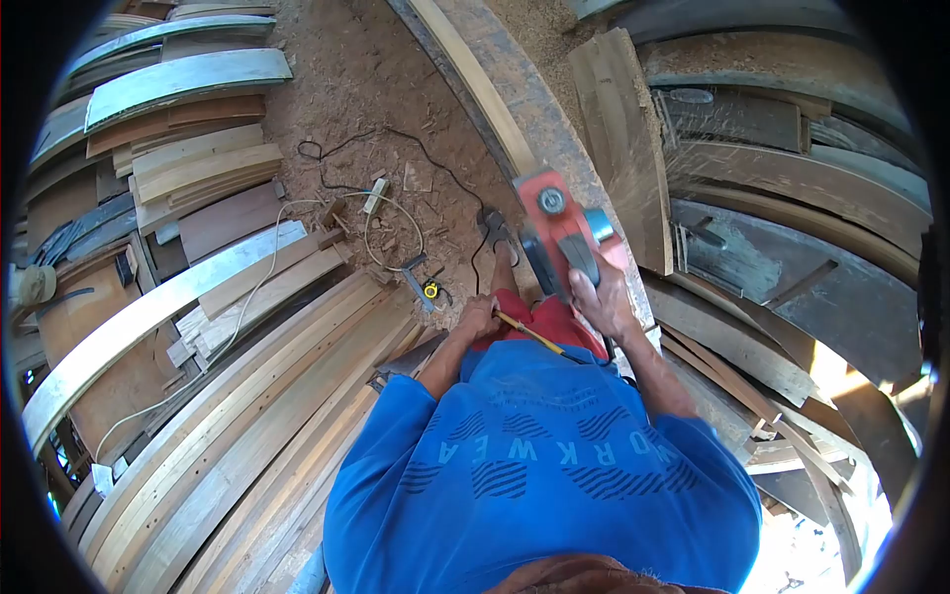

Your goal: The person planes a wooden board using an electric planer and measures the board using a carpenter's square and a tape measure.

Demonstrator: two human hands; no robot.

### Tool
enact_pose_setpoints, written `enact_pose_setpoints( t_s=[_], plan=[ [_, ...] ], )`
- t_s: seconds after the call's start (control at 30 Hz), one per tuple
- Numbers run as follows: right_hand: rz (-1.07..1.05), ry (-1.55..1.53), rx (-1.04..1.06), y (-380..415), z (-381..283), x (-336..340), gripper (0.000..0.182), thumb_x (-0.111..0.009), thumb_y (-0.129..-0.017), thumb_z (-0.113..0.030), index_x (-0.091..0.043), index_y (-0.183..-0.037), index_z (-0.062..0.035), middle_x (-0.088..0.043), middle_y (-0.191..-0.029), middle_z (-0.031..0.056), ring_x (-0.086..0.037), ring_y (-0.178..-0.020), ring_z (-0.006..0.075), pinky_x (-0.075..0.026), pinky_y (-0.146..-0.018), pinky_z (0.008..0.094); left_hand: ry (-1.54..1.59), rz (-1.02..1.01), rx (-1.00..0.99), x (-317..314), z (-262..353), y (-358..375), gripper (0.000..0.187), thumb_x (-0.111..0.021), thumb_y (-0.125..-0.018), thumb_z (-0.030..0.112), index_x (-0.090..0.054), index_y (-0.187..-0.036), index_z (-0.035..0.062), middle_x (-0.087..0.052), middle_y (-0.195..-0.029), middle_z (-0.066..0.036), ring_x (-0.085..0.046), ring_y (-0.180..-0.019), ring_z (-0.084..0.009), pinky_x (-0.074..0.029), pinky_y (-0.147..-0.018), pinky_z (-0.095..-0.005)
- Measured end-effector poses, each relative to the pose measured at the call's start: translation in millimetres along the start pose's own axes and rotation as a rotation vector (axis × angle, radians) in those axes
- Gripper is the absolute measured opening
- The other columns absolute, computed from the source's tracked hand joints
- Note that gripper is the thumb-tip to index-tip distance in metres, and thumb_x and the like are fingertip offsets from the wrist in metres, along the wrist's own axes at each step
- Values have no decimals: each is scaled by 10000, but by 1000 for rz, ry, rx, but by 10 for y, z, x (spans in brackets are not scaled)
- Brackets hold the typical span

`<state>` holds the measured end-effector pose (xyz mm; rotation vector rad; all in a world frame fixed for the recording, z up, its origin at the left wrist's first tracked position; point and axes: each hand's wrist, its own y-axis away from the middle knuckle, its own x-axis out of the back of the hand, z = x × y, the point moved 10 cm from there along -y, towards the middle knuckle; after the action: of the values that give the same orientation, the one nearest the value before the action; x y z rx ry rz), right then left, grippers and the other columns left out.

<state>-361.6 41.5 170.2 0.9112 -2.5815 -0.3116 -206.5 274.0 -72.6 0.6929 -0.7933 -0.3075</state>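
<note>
My right hand (604, 297) is closed around the dark rear handle of a red electric planer (546, 203). The planer sits over the near end of a narrow light wooden board (470, 74), and fine shavings spray from it to the right. My left hand (478, 317) is held low in front of the red shorts, its fingers curled. A thin yellow cord-like strip (534, 335) runs from its fingers toward my waist; I cannot tell whether the hand grips it.
The board lies along a long, dusty bench (534, 89). Stacked planks (228, 426) fill the left side, and more boards (782, 178) lean at the right. On the shaving-covered floor are a black cable (435, 158), a white power strip (376, 195) and a yellow tape measure (430, 290).
</note>
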Motion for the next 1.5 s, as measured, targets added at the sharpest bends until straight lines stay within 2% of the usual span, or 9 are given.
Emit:
enact_pose_setpoints(
  t_s=[0.17,0.3,0.4,0.53,0.73,0.87,1.07,1.3,1.5],
  plan=[
    [103,81,232,-1188,-746,-111,423,-525,-1010,-395,-599,-1065,18,-592,-669,58,-583,-596,168,-479,-564,363,183,40,182,347,-226,92,321,-642,-792,220,-634,-1033,7,-648,-1084,-284,-625,-1068,-431,-487,-941,-511],
    [2,70,99,-2183,-890,-321,508,-531,-1004,-484,-640,-968,11,-584,-656,37,-578,-599,156,-476,-573,349,186,154,229,567,-344,74,404,-679,-809,317,-616,-1021,-21,-665,-1056,-271,-632,-1039,-426,-499,-903,-479],
    [16,-42,82,-2139,-1275,-136,486,-533,-1012,-464,-652,-934,1,-580,-654,20,-561,-581,118,-456,-543,300,153,294,90,875,-205,-74,527,-672,-872,351,-549,-1224,-22,-649,-1101,-281,-635,-1054,-416,-503,-909,-458],
    [-17,-170,109,-1656,-1067,315,478,-524,-1023,-461,-645,-946,-6,-581,-669,13,-546,-575,92,-443,-532,276,350,538,2,1338,153,-146,628,-625,-951,417,-467,-1377,-17,-660,-1116,-250,-646,-1072,-362,-502,-923,-433],
    [116,-144,-21,-266,-367,985,538,-546,-1000,-523,-619,-883,-3,-569,-640,26,-548,-542,105,-457,-512,283,627,518,-22,1743,903,-647,655,-545,-1014,440,-377,-1461,-8,-676,-1142,-191,-645,-1089,-297,-529,-857,-378],
    [214,44,-244,578,591,1156,598,-564,-982,-540,-618,-887,48,-605,-633,99,-595,-580,184,-479,-558,376,751,322,20,1403,1348,-924,645,-531,-1025,443,-311,-1514,86,-596,-1291,-197,-620,-1152,-318,-583,-838,-420],
    [257,-58,-340,1532,1516,1053,549,-589,-975,-496,-631,-862,40,-596,-599,98,-575,-500,180,-463,-471,354,1010,251,164,837,1575,-700,695,-579,-1008,400,-227,-1542,126,-449,-1462,-199,-539,-1263,-347,-599,-879,-541],
    [216,-134,-422,2020,2200,878,533,-576,-980,-503,-607,-737,-30,-578,-581,41,-570,-501,138,-462,-479,309,481,197,48,417,1632,-351,772,-675,-930,377,-335,-1499,-18,-585,-1355,-247,-619,-1185,-315,-512,-978,-420],
    [126,-210,-476,1983,2435,816,476,-593,-970,-492,-660,-879,-29,-596,-617,40,-591,-578,141,-476,-546,306,195,57,88,-286,712,44,665,-682,-906,390,-502,-1410,-5,-660,-1265,-204,-663,-1100,-291,-521,-948,-401]
  ],
)
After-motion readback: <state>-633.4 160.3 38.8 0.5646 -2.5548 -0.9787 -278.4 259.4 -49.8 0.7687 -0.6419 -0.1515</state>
